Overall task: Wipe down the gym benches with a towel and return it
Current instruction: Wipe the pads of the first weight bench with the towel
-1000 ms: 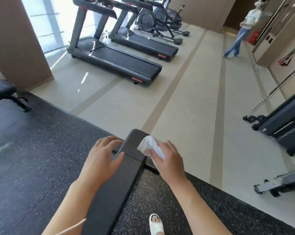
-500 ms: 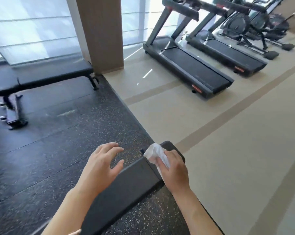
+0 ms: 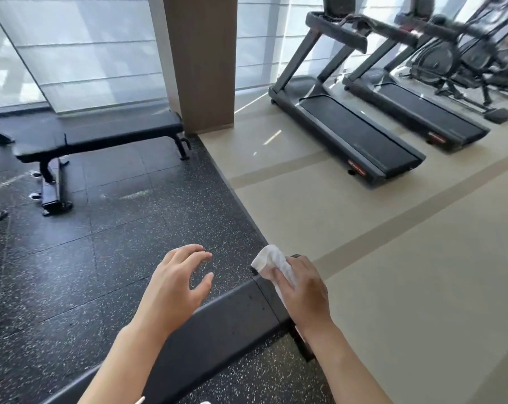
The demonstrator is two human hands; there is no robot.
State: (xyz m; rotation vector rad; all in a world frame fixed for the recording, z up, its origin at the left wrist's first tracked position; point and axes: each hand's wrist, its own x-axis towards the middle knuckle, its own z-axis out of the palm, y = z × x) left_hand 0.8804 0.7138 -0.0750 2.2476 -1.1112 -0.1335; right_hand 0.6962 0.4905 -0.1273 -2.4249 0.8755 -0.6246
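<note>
Lifted off the long black padded bench (image 3: 235, 316) since earlier, the left hand (image 3: 177, 290) hovers loosely spread, while the right hand (image 3: 302, 290) pinches the small, soft, light white towel (image 3: 271, 260), best held bunched.

Near bench (image 3: 226, 322) as landmark. On its far end: towel (image 3: 271, 262) under the right hand (image 3: 304, 293). Left hand (image 3: 175, 287) over its left edge. Far bench (image 3: 101, 135) well beyond it, to the left. Pillar (image 3: 203, 62) behind it; treadmills (image 3: 349, 123) beyond, to the right.
</note>
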